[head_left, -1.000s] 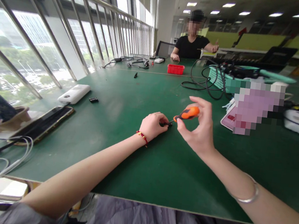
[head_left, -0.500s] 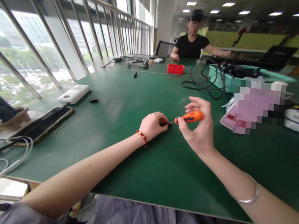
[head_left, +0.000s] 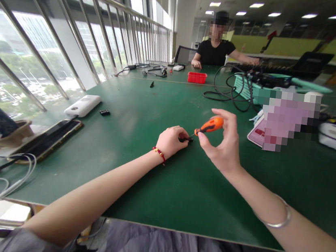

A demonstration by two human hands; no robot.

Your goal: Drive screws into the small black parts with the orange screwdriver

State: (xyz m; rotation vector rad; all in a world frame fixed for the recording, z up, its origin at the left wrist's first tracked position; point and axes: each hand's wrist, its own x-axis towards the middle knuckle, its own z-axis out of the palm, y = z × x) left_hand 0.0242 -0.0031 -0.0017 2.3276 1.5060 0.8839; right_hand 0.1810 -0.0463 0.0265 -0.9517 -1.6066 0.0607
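My left hand (head_left: 170, 141) is closed on a small black part (head_left: 186, 139) that it pins to the green table (head_left: 145, 111). My right hand (head_left: 222, 143) pinches an orange-handled screwdriver (head_left: 209, 126) between thumb and fingers, the other fingers raised. The screwdriver's tip points down and left into the black part, right beside my left fingertips. Most of the part is hidden under my left hand.
A white power bank (head_left: 83, 105), a small black piece (head_left: 105, 112) and a phone (head_left: 48, 138) lie at the left. A red tray (head_left: 197, 77), black cables (head_left: 229, 94) and a teal basket (head_left: 246, 88) sit farther back. Another person (head_left: 216, 48) sits at the far end.
The screwdriver handle rocked down and back up as my right fingers turned it. The far person lowered a raised hand to the table. My left hand stayed put.
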